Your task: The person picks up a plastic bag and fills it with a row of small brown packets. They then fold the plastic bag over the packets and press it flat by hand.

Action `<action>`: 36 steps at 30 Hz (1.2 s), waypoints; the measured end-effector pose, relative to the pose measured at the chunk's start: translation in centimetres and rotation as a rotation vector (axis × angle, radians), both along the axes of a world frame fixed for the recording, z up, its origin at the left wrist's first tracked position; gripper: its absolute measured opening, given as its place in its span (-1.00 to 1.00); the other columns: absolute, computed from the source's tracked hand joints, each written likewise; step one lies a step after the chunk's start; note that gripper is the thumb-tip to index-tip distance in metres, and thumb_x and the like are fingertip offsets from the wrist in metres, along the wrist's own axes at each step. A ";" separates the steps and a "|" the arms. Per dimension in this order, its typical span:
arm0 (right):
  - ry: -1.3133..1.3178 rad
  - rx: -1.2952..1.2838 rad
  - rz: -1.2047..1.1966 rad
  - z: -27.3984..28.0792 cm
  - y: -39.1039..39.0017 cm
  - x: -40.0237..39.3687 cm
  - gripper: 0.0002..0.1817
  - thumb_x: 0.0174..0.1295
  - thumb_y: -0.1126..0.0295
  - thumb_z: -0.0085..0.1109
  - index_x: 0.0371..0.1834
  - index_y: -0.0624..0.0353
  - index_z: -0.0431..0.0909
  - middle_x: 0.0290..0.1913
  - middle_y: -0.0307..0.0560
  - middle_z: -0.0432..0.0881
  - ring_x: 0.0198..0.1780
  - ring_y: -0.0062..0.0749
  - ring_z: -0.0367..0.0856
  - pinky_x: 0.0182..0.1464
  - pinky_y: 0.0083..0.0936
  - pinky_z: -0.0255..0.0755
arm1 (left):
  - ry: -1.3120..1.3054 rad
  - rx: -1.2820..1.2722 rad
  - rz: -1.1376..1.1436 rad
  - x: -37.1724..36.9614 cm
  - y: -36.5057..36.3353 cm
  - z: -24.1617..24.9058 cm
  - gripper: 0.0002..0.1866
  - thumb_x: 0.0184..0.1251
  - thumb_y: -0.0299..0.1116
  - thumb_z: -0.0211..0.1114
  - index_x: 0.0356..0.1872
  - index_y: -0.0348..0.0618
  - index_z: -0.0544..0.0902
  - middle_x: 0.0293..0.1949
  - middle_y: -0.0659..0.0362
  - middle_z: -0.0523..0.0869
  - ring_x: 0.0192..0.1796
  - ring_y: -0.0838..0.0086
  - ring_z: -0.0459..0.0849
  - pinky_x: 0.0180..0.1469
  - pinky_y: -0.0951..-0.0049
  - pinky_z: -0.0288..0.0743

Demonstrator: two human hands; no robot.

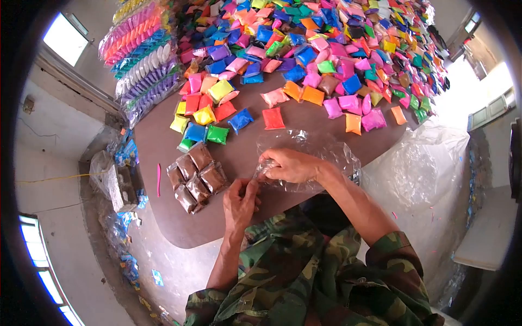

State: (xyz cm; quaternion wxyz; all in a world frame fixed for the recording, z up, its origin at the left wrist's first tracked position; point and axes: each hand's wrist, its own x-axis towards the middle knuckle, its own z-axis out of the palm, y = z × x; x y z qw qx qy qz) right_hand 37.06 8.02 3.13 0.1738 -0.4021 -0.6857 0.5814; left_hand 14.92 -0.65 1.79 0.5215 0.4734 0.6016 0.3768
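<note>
A clear plastic bag [331,155] lies crumpled near the table's front edge. My right hand [293,165] pinches it at its left end, fingers bent down and closed. My left hand [241,202] is closed too, thumb against fingers, on the same end of the plastic. Just left of that hand rests a clear pack of several brown packets [198,176] in rows. Behind the pack are loose small packets, among them a green packet [217,135] and a blue packet [241,120]. Beyond my right hand lies a red packet [273,118].
A large heap of colourful packets [326,49] covers the back of the brown table [163,217]. Strips of bagged coloured pieces [144,65] are stacked at the back left. A pink stick [159,180] lies near the left edge. Clear plastic sheeting [416,168] hangs at the right.
</note>
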 end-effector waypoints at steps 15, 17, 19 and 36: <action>-0.019 -0.130 -0.302 -1.0 0.0 -1.4 -0.71 0.53 0.21 0.32 -0.16 0.25 0.77 -0.31 -0.14 0.86 -0.39 -0.53 0.84 -0.33 -0.44 0.65 | 0.247 0.040 0.015 -0.3 0.1 0.3 -0.74 0.60 -0.26 0.39 -0.18 -0.31 0.71 -0.43 0.08 0.80 -0.49 0.46 0.74 -0.46 0.36 0.55; -0.041 -0.032 -0.302 -1.6 0.0 -1.6 -0.71 0.50 0.19 0.34 -0.16 0.25 0.77 -0.33 -0.09 0.85 -0.41 -0.46 0.85 -0.29 -0.37 0.67 | 0.407 0.226 0.005 -0.3 0.1 0.0 -0.75 0.59 -0.27 0.40 -0.20 -0.29 0.70 -0.41 0.04 0.80 -0.47 0.33 0.76 -0.41 0.26 0.57; -0.097 0.041 -0.315 -1.2 -0.3 -1.7 -0.71 0.46 0.19 0.36 -0.15 0.24 0.78 -0.31 0.01 0.85 -0.35 -0.27 0.87 -0.22 -0.27 0.68 | 0.578 0.444 0.023 0.1 0.6 1.5 -0.77 0.57 -0.28 0.42 -0.20 -0.27 0.70 -0.37 0.00 0.81 -0.41 0.18 0.78 -0.33 0.16 0.60; -0.107 0.884 -0.646 2.9 -5.8 0.8 -0.74 0.35 0.46 0.45 0.07 0.21 0.75 0.02 0.08 0.82 0.00 0.06 0.83 0.03 -0.14 0.73 | 0.791 0.640 0.020 1.7 3.2 -1.1 -0.85 0.51 -0.34 0.47 -0.21 -0.18 0.70 -0.28 0.01 0.77 -0.26 0.02 0.79 -0.22 0.07 0.63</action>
